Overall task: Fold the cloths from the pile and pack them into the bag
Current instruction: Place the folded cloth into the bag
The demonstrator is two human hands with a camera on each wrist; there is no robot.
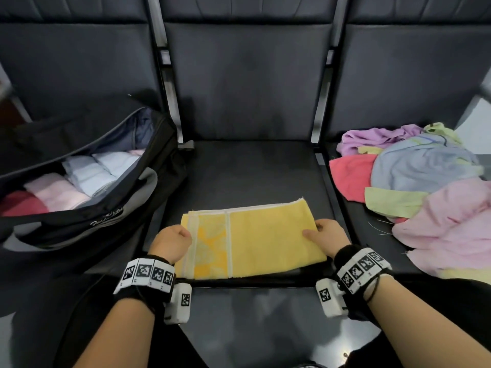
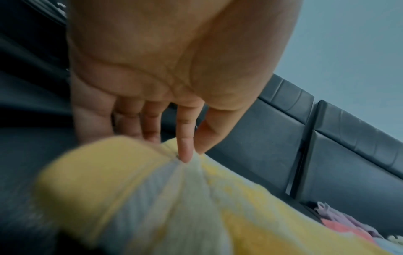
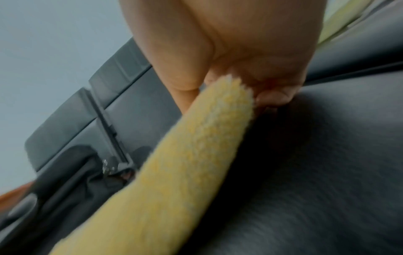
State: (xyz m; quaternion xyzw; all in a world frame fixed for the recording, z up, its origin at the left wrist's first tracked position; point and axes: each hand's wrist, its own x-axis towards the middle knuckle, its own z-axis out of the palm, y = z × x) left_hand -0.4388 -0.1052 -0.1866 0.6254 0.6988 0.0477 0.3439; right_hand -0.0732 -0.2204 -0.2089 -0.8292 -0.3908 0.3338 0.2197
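Yellow terry cloth [image 1: 255, 240], already folded into a flat rectangle with a paler patterned band near its left end, lies on the dark padded middle seat [image 1: 252, 168] of a row of chairs, close to the seat's front edge. The left hand [image 1: 172, 241] sits at the cloth's left end; in the left wrist view its index fingertip and thumb come together on the bunched white band of the edge, the other fingers lying behind the fold. The right hand [image 1: 328, 236] clamps the right end, thumb on top and fingers tucked beneath, and the right wrist view shows that end raised slightly off the seat.

Soft and light, the cloth should sag and lose its layers if lifted by one corner, so it is best taken at both short ends, as now, with all layers pinched together. The pile looks grippy rather than slippery, and nothing about it seems fragile. Judging by the shape, one more fold, end to end, seems likely before packing.

An open black duffel bag [image 1: 148, 166] rests on the seat to the left, with folded pale and red cloths lined up inside. A loose heap of pastel cloths [image 1: 425, 181] waits on the seat to the right.
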